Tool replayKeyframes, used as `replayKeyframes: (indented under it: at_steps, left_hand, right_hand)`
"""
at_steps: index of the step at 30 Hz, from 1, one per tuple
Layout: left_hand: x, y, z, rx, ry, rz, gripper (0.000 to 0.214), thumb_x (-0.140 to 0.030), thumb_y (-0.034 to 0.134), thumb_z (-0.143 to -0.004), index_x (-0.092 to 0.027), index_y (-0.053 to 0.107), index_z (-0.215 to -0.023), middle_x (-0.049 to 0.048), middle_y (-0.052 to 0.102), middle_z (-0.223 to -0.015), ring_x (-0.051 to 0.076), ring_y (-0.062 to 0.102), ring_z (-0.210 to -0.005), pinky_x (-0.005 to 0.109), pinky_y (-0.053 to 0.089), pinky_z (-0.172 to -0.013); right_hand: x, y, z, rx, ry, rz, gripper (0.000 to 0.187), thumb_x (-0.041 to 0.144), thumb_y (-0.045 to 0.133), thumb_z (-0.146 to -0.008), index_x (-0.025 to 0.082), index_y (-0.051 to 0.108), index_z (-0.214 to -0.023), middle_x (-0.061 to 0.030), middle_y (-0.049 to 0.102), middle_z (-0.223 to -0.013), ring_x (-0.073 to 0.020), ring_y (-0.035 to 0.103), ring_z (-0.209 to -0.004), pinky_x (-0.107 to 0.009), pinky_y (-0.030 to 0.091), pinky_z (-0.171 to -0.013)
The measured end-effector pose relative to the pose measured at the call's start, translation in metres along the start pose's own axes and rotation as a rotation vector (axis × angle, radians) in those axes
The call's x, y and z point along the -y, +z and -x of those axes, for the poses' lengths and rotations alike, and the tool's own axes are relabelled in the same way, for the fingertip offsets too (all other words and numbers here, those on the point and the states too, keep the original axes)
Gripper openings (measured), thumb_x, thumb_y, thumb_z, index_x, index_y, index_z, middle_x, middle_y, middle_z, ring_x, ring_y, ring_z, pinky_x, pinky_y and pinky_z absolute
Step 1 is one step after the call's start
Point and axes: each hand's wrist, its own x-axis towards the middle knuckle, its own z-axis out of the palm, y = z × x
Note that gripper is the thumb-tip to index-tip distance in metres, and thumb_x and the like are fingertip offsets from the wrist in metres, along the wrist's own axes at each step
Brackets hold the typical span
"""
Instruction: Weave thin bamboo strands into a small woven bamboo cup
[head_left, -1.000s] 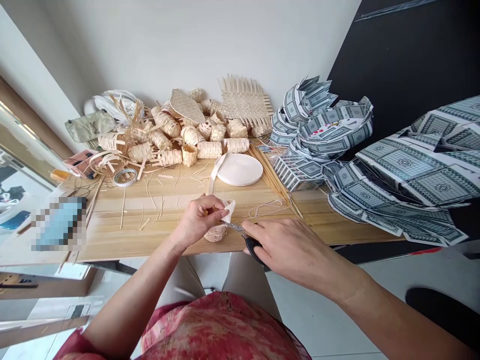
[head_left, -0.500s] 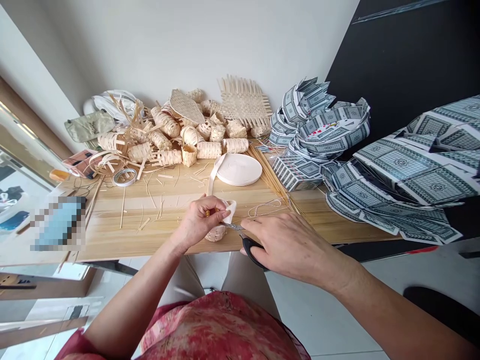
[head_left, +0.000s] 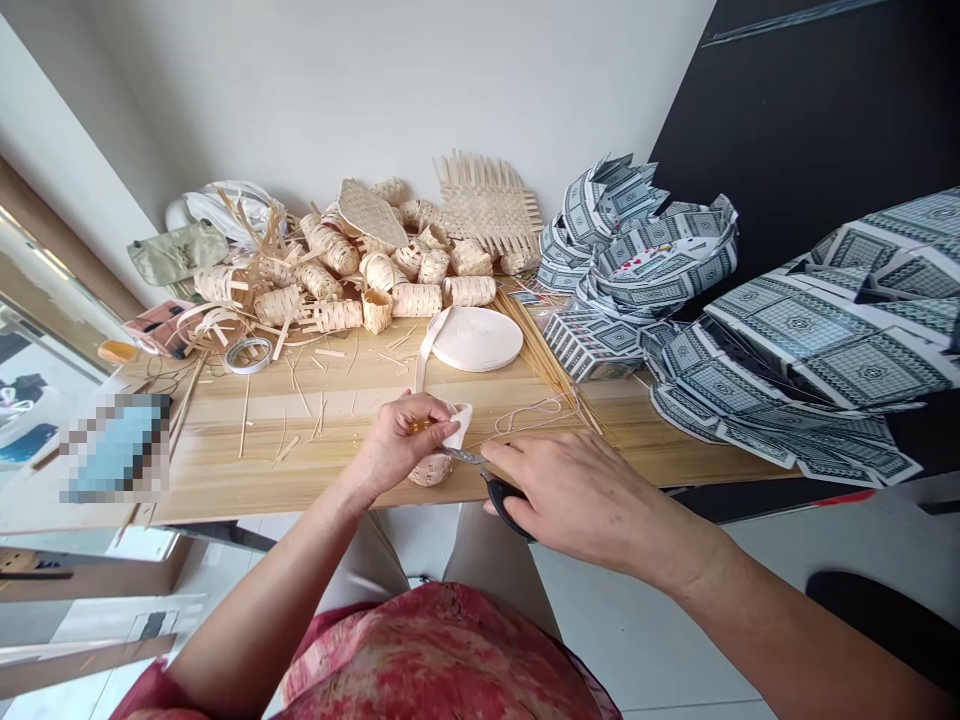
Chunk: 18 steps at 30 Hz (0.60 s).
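You have two hands in view: your left hand around one small woven basket, and your right hand on one pair of scissors. Toward the far edge of the worktop you have one white ribbon roll, one tape roll and one flat woven mat; the basket heap there is too tangled to count.

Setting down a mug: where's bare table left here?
Bare wood shows at the front edge, between the blurred patch and the left hand, and right of the right hand, below the printed cards. Woven baskets crowd the back; strips litter the middle.
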Motion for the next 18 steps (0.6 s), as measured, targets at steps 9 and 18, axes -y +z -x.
replayKeyframes:
  at_steps: [9,18]
  left_hand:
    - [-0.0024,0.0008,-0.0002,0.002,0.003,-0.015,0.024,-0.037,0.062,-0.076,-0.016,0.062,-0.064,0.0048,0.063,-0.073,0.016,0.057,-0.075,0.029,0.044,-0.073]
    - [-0.0016,0.0012,-0.0008,-0.001,0.010,-0.016,0.026,-0.039,0.061,-0.077,-0.016,0.062,-0.064,0.0039,0.062,-0.070,0.016,0.056,-0.073,0.029,0.043,-0.073]
  right_hand:
    - [-0.0006,-0.0003,-0.0026,-0.010,0.001,0.031,0.009,0.024,0.048,-0.078,0.019,0.056,-0.077,-0.0028,0.066,-0.074,-0.0204,0.061,-0.068,-0.030,0.020,-0.055]
    - [-0.0011,-0.0005,-0.0019,0.007,-0.005,0.016,0.009,0.022,0.049,-0.080,0.019,0.057,-0.079,-0.0026,0.067,-0.077,-0.0193,0.061,-0.069,-0.029,0.020,-0.054]
